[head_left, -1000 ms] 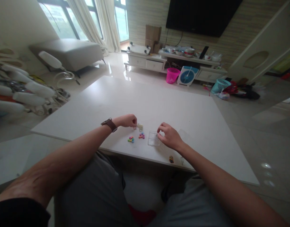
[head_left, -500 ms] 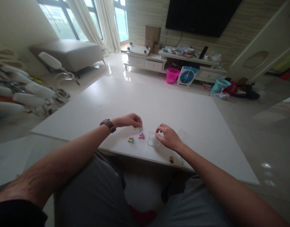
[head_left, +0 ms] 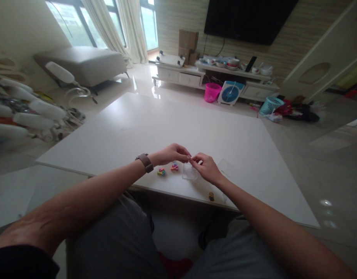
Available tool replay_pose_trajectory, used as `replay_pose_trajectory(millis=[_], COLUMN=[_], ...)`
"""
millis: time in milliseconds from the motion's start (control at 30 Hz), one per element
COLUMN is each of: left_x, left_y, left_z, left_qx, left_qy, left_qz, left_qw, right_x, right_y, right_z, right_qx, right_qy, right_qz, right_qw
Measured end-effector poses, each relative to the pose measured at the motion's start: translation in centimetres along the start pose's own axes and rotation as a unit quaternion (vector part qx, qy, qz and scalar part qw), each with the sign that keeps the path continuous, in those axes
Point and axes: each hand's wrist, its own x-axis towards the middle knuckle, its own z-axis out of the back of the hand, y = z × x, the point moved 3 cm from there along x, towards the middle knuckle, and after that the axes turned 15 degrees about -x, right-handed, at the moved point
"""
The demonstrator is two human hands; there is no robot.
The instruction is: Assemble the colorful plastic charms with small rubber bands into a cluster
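My left hand (head_left: 178, 152) and my right hand (head_left: 206, 166) meet at the fingertips over the far edge of a clear plastic box (head_left: 190, 173). Both are closed in a pinch around a tiny pale thing, perhaps a ring, too small to make out. Left of the box lie a pink and purple cluster of small pieces (head_left: 174, 167) and a green, blue and orange cluster (head_left: 161, 172). A clear flat lid (head_left: 225, 167) rests beyond my right wrist. Near the front edge is a small yellow cartoon figure (head_left: 211, 196).
The white table (head_left: 172, 120) spreads out before me. Past it stand a pink basket (head_left: 212, 93), a blue and white fan (head_left: 230, 93) and a turquoise basket (head_left: 270, 105) on the floor. A chair-like white metal piece (head_left: 60, 73) is at the left.
My left hand has moved right, from the small rings on the table to the box, and now touches my right fingertips. My right hand has barely moved.
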Motion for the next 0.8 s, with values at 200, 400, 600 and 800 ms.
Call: replay_pose_trajectory(millis=[200,400,600,800], left_x=[-0.1,0.3,0.3,0.4], left_y=[0.4,1.0,1.0,1.8], left_z=[0.2,0.1,0.3,0.4], left_qx=[0.053,0.056,0.077,0.095], left_qy=[-0.004,0.004,-0.008,-0.008], left_qz=[0.000,0.000,-0.012,-0.006], left_qw=[0.999,0.998,0.997,0.995], right_x=[0.1,-0.1,0.0,0.2], right_y=[-0.4,-0.4,-0.3,-0.3], right_z=[0.2,0.1,-0.3,-0.6], right_qx=[-0.032,-0.007,-0.017,-0.041], right_qy=[-0.005,0.018,0.050,0.074], right_qz=[-0.052,-0.047,-0.003,0.004], right_qw=[0.998,0.999,0.999,0.996])
